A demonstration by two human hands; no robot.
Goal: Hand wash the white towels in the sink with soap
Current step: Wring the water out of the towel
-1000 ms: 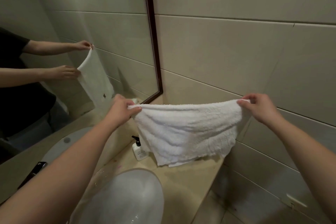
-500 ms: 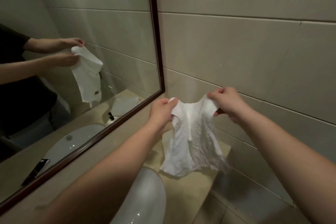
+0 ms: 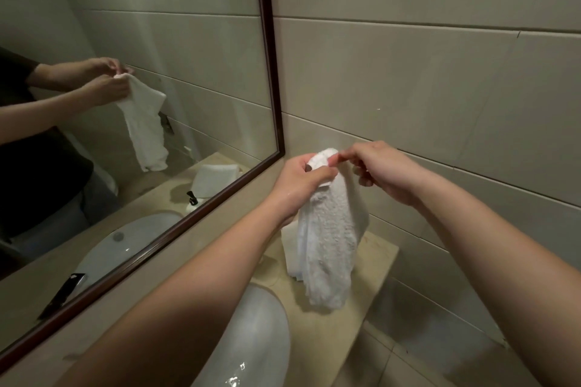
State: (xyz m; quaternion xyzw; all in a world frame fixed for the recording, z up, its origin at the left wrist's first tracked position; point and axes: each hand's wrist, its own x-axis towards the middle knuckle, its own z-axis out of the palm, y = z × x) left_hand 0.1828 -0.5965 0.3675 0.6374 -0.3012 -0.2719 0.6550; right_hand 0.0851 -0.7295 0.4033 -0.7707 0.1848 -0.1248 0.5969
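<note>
A white towel [image 3: 328, 242] hangs folded lengthwise above the beige counter, its lower end close over the countertop. My left hand [image 3: 301, 181] grips its top corner, and my right hand [image 3: 382, 168] pinches the same top edge right beside it. Another folded white towel [image 3: 287, 245] lies on the counter behind the hanging one, mostly hidden. The white sink basin [image 3: 261, 336] sits below my left forearm, with water glinting at its bottom. A soap pump bottle shows only as a reflection in the mirror [image 3: 191, 198].
A dark-framed mirror [image 3: 270, 78] covers the wall on the left and reflects my arms and the towel. Beige tiled wall rises right behind the counter [image 3: 374, 270]. The counter ends at the right, with tiled floor [image 3: 418, 352] below.
My hands have come together, folding the spread towel in half so it now hangs narrow. The view has shifted lower and to the right.
</note>
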